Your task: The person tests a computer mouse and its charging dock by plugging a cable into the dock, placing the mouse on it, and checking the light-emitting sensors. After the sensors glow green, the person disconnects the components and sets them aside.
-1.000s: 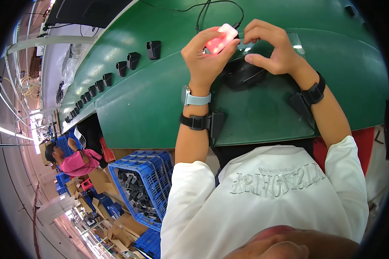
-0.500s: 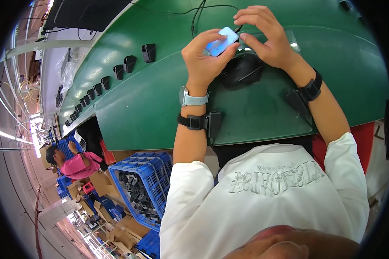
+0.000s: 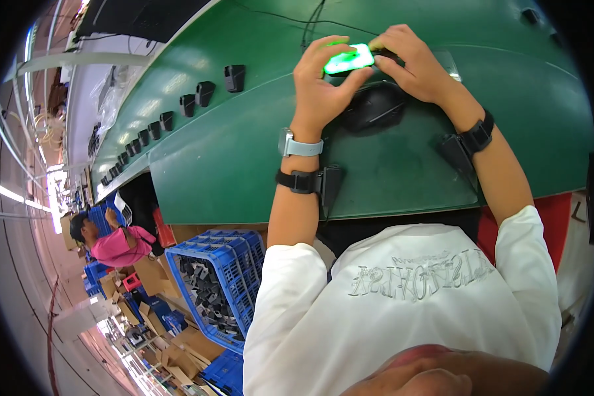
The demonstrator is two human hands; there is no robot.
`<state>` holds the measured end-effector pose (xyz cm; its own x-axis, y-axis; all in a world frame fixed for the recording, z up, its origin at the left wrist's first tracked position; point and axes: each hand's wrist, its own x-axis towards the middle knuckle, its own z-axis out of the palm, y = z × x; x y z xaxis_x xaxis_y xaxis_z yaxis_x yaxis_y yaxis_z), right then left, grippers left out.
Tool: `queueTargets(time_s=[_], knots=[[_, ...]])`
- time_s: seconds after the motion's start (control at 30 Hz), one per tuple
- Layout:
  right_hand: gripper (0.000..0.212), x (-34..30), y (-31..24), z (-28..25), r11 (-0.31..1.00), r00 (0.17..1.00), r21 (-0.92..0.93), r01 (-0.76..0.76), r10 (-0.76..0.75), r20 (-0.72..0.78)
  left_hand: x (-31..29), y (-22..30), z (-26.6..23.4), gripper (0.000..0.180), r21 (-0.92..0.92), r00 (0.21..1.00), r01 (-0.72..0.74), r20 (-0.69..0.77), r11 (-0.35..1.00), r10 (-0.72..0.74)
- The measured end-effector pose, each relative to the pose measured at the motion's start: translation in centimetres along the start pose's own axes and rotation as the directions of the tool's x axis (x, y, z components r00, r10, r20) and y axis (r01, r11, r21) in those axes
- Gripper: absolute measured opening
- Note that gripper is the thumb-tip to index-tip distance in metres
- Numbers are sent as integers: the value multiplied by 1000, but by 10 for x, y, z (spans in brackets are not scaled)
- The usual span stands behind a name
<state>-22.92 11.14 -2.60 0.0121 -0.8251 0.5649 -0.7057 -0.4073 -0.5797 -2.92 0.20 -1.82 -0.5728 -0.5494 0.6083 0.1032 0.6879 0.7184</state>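
Note:
My left hand [image 3: 320,82] holds a small rounded box-shaped device [image 3: 350,60] by its edges, fingers on the far side and thumb on the near side. Its top face glows bright green. At the device's right end, my right hand [image 3: 409,63] is closed on the black plug of a cable [image 3: 380,54], partly hidden by the fingers. Whether the plug is seated in the device cannot be made out. Just below both hands lies a dark, rounded black object [image 3: 374,107] on the green table mat [image 3: 402,178].
A row of black wedge-shaped parts [image 3: 204,94] runs along the table's left side. Thin black cables [image 3: 313,26] cross the far side. Left of me, a blue crate [image 3: 221,290] holds many dark parts. A person in pink [image 3: 122,244] is farther left, near cardboard boxes [image 3: 155,284].
The device's glow has turned from blue to green, and it is held more level. My right hand has closed in on its right end. The view has shifted slightly.

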Motion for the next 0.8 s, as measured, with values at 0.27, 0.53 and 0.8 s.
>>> queueTargets(time_s=[0.27,0.53,0.8], knots=[[21,2,-9,-8,962,974,158,-224,216,70,5,13,-1,46,107,996,-79,41,991,75],[17,-1,-2,-2,947,978,243,-208,207,32,5,18,-7,48,168,994,-96,75,981,84],[23,1,12,-3,864,897,270,-425,441,3,14,6,-38,45,240,992,-124,22,963,123]])
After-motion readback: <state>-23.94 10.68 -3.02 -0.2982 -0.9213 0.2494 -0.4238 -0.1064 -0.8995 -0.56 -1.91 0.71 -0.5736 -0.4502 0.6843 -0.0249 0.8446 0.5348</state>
